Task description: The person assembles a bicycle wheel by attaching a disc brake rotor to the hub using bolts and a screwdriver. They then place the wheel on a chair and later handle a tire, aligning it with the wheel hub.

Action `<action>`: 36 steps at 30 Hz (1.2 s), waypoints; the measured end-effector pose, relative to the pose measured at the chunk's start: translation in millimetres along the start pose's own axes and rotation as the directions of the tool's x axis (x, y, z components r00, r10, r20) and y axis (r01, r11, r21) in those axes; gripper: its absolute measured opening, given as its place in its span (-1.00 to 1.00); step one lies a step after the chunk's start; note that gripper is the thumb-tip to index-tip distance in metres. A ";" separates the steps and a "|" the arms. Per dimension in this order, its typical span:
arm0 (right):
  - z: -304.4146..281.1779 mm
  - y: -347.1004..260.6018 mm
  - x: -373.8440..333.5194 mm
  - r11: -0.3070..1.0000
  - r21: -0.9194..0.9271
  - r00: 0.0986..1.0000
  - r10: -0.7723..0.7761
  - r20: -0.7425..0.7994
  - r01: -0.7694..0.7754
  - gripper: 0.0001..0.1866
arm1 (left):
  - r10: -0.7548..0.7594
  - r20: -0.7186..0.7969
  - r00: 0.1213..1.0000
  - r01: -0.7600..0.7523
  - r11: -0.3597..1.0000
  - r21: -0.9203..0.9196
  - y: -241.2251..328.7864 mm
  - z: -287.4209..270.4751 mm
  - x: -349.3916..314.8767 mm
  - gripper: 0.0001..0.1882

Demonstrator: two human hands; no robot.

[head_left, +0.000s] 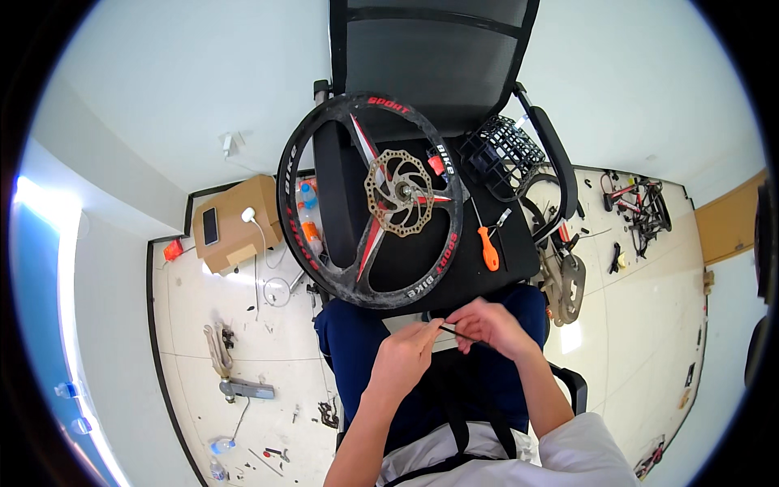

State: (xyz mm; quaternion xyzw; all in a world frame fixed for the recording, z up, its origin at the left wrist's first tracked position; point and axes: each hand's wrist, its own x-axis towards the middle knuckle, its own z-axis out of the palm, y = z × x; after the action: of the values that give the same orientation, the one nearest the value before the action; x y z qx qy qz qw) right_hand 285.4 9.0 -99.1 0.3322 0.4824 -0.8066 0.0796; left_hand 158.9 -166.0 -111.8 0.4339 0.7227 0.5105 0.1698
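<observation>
Above my lap, my left hand [407, 351] pinches one end of a thin dark rod [461, 334] between thumb and fingertips. My right hand [493, 326] curls its fingers around the rod's other part, which runs under its palm; the far end is hidden. Just beyond, a black bicycle wheel [303, 258] with three red-and-white spokes lies on the seat of a black chair. A perforated metal brake disc [391, 217] is fixed at its hub. To the right of the wheel, an orange-handled screwdriver [488, 250] rests on the seat.
A black basket [505, 154] sits at the seat's back right. On the floor at left stands a cardboard box [235, 229] bearing a phone [211, 226]; nearer lies a hammer-like grey tool [248, 390]. Bicycle parts [641, 213] lie on the floor at right.
</observation>
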 end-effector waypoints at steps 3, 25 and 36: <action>18.8 5.8 2.5 0.996 -0.047 0.987 0.082 0.136 -0.077 -0.65 | -0.026 0.022 0.999 0.027 0.999 -0.047 -5.3 -3.1 1.5 -0.75; 3.4 -54.6 173.1 0.575 -0.660 0.538 -0.790 -0.295 0.484 -0.85 | -0.307 -0.007 0.952 0.307 0.951 -0.015 -9.6 -20.8 10.4 -0.64; 1.7 -51.5 179.3 0.522 -0.720 0.501 -0.820 -0.277 0.457 -0.87 | -0.311 -0.002 0.950 0.311 0.950 -0.017 -7.5 -21.8 10.3 -0.66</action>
State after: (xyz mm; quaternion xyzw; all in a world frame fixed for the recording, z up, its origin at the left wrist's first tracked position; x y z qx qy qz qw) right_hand 124.1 68.8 -171.1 0.3090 0.7839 -0.4449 -0.3036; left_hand 134.7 -171.3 -107.2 0.3120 0.7781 0.4845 0.2500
